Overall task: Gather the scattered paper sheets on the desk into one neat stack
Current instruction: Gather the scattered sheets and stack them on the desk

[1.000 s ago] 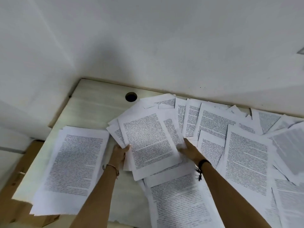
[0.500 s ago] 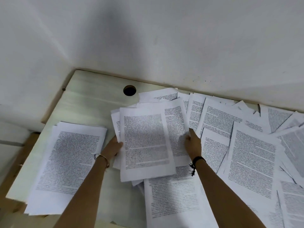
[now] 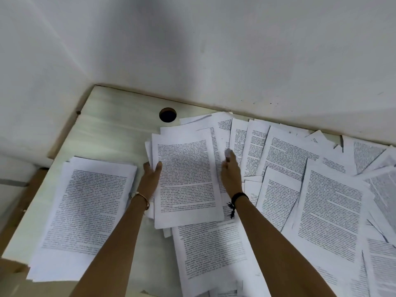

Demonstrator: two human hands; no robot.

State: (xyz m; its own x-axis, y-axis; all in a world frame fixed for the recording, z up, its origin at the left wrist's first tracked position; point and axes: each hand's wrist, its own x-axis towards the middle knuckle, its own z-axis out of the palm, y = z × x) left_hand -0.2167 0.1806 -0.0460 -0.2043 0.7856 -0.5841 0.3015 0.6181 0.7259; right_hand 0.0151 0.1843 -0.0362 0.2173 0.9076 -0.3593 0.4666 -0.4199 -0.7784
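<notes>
Sheaf (image 3: 184,179) squarer than before, left grip (image 3: 151,179) and right grip (image 3: 231,176) tight on it, pale desk (image 3: 111,133), white walls (image 3: 192,50).

The bundle of sheets (image 3: 186,179) that my left hand (image 3: 151,176) grips is thin white paper, matt, printed with dense black text. The stack (image 3: 85,211) near the desk's left edge and the loose sheets (image 3: 327,211) spread towards its right edge are the same matt paper. The desk (image 3: 111,129) looks like pale wood-grain laminate, smooth with a faint sheen, edged in brown wood. A thin shiny metal bangle (image 3: 142,199) circles my left wrist and a matt black cord band (image 3: 239,197) my right. The wall (image 3: 192,50) is matt white plaster.
</notes>
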